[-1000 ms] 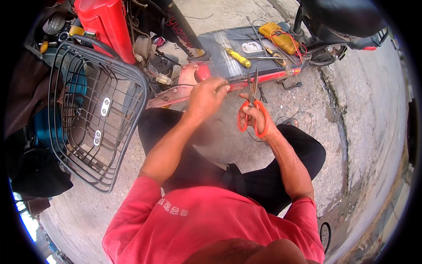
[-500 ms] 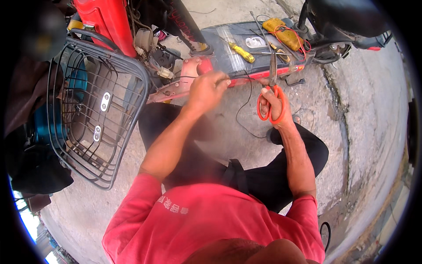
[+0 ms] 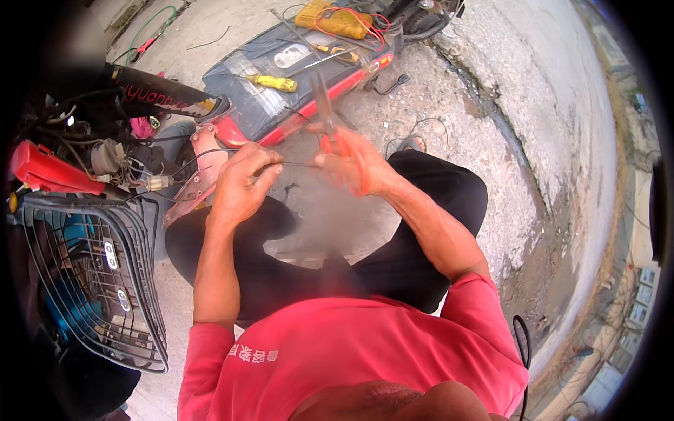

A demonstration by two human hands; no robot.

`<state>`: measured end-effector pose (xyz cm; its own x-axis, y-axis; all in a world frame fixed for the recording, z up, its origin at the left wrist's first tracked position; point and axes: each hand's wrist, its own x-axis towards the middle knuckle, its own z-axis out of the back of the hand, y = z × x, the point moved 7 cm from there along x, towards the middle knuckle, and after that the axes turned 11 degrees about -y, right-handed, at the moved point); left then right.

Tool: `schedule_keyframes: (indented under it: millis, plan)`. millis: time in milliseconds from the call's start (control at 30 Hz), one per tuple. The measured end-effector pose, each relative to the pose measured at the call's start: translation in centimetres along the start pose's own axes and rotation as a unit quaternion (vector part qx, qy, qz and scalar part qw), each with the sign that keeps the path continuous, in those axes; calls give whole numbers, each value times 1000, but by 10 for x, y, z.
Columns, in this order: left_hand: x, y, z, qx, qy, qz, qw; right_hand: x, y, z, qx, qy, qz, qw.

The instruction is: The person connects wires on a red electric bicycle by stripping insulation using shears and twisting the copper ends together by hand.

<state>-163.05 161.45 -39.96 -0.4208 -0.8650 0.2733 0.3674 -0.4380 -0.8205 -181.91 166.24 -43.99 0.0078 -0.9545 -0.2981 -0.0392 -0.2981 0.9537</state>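
My left hand [image 3: 241, 184] is closed in a pinch on a thin black wire [image 3: 298, 164] in front of my lap. The wire spans the short gap to my right hand [image 3: 371, 168]. That hand is wrapped round scissors [image 3: 323, 102] with orange-red handles, smeared by motion, their blades pointing up and away from me. Whether its fingertips also grip the wire, I cannot tell. Just beyond both hands lies the red-edged footboard [image 3: 281, 130] of a partly dismantled scooter. A cracked pinkish-red panel [image 3: 207, 158] is beside my left hand.
On the footboard lie a yellow-handled screwdriver [image 3: 274, 83], other tools and a yellow meter [image 3: 333, 19] with red leads. A black wire basket [image 3: 105, 281] stands at left, below exposed wiring [image 3: 112, 158]. Cracked concrete [image 3: 519, 140] stretches to the right.
The view has turned, so the scooter and basket appear farther left. My right hand has come closer to my left, carrying the scissors; the wire now spans between them.
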Motion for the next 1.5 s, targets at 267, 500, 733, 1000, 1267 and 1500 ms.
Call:
schedule_keyframes:
  millis: [267, 500, 733, 1000, 1267, 1500]
  plan:
    - [17, -13, -18, -11, 53, -37, 998, -8, 5, -3, 23, 27, -12, 999]
    - [83, -78, -31, 4, 36, -202, 979, -9, 39, 29, 79, -11, 41, 996]
    - [95, -77, -39, -46, 40, -219, 974, 9, 24, 41, 73, -114, 28, 990]
    - [81, -12, -4, -85, -76, 111, 987, 41, 42, 42, 133, -149, 42, 979]
    - [54, 44, -45, -340, 30, 295, 892, 55, 36, -17, 56, -61, 39, 996]
    - [55, 68, -24, -441, -90, 376, 810, 58, 27, -6, 58, -86, 57, 993]
